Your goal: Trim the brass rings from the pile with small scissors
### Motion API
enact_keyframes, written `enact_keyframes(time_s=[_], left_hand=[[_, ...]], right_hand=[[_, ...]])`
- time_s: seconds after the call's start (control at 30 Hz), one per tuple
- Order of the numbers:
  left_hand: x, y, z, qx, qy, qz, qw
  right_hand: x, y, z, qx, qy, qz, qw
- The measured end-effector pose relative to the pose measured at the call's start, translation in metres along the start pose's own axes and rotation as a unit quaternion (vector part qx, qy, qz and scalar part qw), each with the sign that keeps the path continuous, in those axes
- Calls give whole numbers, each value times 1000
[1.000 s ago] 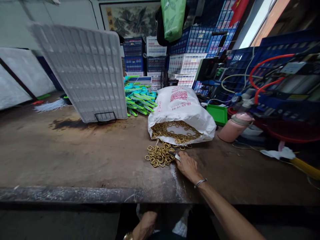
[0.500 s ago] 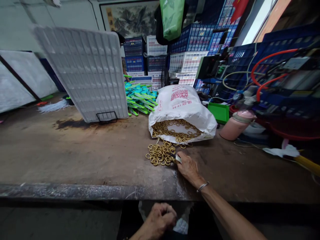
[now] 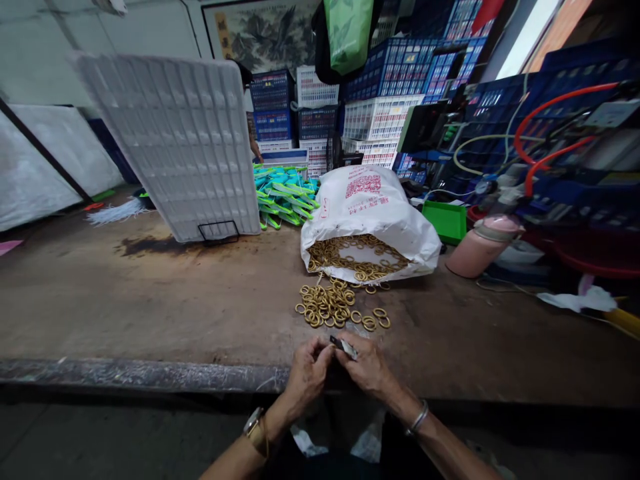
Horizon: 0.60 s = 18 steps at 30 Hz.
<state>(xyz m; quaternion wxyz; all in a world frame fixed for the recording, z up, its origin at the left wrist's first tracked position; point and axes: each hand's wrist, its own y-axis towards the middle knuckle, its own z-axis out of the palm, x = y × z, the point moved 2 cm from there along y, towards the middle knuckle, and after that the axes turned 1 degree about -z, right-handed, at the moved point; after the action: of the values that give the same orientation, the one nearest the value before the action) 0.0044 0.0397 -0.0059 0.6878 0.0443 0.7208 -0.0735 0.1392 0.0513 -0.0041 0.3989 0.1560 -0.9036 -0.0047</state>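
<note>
Both my hands meet over the near edge of the worn brown table (image 3: 150, 307). My right hand (image 3: 369, 369) pinches a small dark and white tool (image 3: 343, 347). Closed fingers of my left hand (image 3: 307, 372) touch the same tool from the left. Just beyond them lies a loose pile of brass rings (image 3: 334, 308). Behind the pile a white sack (image 3: 373, 217) lies on its side, its open mouth full of more brass rings.
A white moulded tray (image 3: 173, 143) leans upright at the back left on a black wire stand. Teal and green plastic parts (image 3: 283, 193) lie behind it. A pink flask (image 3: 480, 247), a green tray (image 3: 445, 220), hoses and stacked crates fill the right and back.
My right hand has pulled back from the ring pile to the table edge with the tool. My left hand has risen from below the table to meet it. A few rings now lie spread to the right.
</note>
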Motion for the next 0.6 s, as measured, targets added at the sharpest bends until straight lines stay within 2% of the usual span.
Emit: enact_keyframes(time_s=[0.1, 0.2, 0.27, 0.37, 0.47, 0.53, 0.6], left_hand=[[-3, -2, -3, -16, -3, -14, 1000], [-6, -5, -2, -40, -32, -21, 998], [-6, -7, 0, -46, -41, -18, 998], [-5, -8, 4, -40, -31, -2, 999], [-3, -9, 4, -43, -15, 9, 999], [-2, -10, 3, -39, -12, 10, 999], [-1, -12, 2, -28, -23, 4, 999]], right_hand=[[5, 2, 2, 3, 99, 40, 994], [8, 3, 6, 3, 206, 93, 974], [9, 1, 11, 20, 271, 148, 951], [11, -4, 19, 67, 371, 225, 899], [15, -7, 21, 86, 443, 240, 860], [15, -7, 20, 78, 450, 240, 857], [13, -5, 19, 64, 432, 242, 867]])
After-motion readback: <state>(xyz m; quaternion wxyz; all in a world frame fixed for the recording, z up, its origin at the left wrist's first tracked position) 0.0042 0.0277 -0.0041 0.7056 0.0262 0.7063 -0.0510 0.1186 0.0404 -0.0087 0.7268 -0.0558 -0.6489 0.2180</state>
